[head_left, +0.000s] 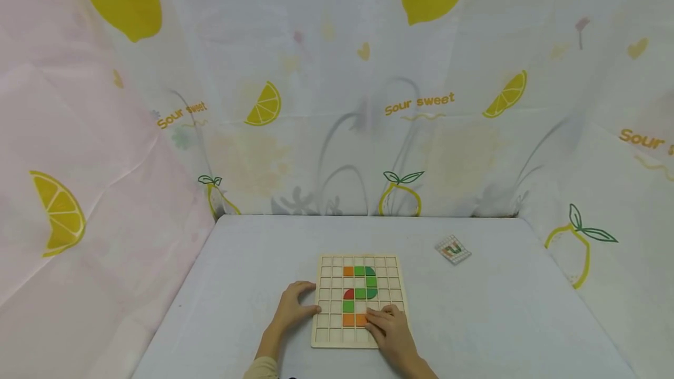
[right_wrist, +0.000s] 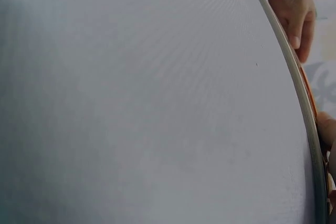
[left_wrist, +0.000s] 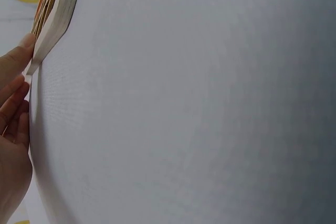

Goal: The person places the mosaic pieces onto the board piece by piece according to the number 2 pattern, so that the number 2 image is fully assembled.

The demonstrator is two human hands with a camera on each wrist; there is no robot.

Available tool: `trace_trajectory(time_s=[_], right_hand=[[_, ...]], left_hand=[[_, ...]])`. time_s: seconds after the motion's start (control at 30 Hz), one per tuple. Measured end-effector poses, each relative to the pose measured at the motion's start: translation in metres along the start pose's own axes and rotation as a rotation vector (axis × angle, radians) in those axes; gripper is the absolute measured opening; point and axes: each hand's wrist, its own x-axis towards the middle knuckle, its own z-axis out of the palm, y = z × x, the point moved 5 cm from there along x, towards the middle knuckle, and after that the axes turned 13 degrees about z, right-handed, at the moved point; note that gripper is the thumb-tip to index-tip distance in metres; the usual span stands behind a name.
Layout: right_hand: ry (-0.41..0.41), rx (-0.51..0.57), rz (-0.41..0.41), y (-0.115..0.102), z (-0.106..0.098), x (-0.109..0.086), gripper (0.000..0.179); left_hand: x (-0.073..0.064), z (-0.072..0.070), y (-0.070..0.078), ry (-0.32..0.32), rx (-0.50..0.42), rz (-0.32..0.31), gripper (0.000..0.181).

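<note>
A square wooden grid board lies on the white table, holding orange, green and red tiles in a shape like a 2. My left hand is at its left side, with spread thumb and fingers touching the edge. In the left wrist view, the thumb meets the board's rim. My right hand reaches over the board's lower right part. Its thumb and forefinger pinch the right-hand orange tile in the bottom row. Behind this hand, part of the grid is hidden.
A small pattern card showing a similar coloured shape lies on the table, beyond the board to the right. Fabric walls with lemon prints stand behind the table and at both sides.
</note>
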Motion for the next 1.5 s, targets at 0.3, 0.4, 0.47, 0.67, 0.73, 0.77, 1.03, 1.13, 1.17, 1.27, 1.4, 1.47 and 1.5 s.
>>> trace_trajectory(time_s=[0.3,0.4,0.47,0.67,0.73,0.77,1.03,1.13,1.17,1.27,1.4,1.47,1.5], right_hand=[[0.035,-0.02,-0.028,-0.004,0.003,-0.001,0.019],[0.05,-0.051,-0.003,-0.002,0.002,-0.003,0.016],[0.06,-0.062,0.013,0.0,0.001,-0.004,0.015],[0.041,-0.03,0.08,0.007,0.0,-0.004,0.015],[0.044,-0.016,0.108,0.009,0.0,-0.003,0.015],[0.049,-0.012,0.121,0.01,0.0,-0.003,0.015],[0.026,-0.055,0.235,0.009,0.003,0.002,0.024],[-0.077,-0.04,0.292,0.009,0.004,0.006,0.022],[-0.111,-0.034,0.3,0.01,0.004,0.007,0.021],[-0.177,-0.026,0.292,0.01,0.003,0.008,0.02],[-0.187,-0.026,0.236,0.008,0.001,0.005,0.018],[-0.18,-0.032,0.212,0.008,0.001,0.002,0.018],[-0.175,-0.037,0.199,0.008,0.0,0.001,0.019]], left_hand=[[-0.001,-0.003,-0.001,0.007,0.006,-0.001,0.05],[0.0,-0.001,0.0,0.009,-0.007,0.009,0.049],[0.0,-0.001,0.0,0.007,-0.008,0.017,0.049],[0.001,0.001,-0.002,0.013,0.001,0.023,0.05],[0.001,0.001,-0.002,0.013,0.011,0.035,0.049],[0.001,0.001,-0.003,0.016,0.005,0.027,0.05],[0.001,0.001,0.0,0.012,-0.009,0.017,0.05],[0.001,0.001,-0.001,0.015,0.0,0.022,0.05],[0.002,0.001,-0.001,0.016,0.002,0.019,0.05],[0.002,0.001,-0.003,0.018,0.006,0.011,0.05],[0.001,0.001,-0.002,0.016,0.007,0.013,0.051],[0.001,0.001,-0.001,0.015,0.006,0.018,0.051],[0.001,0.001,-0.001,0.016,0.002,0.021,0.051]])
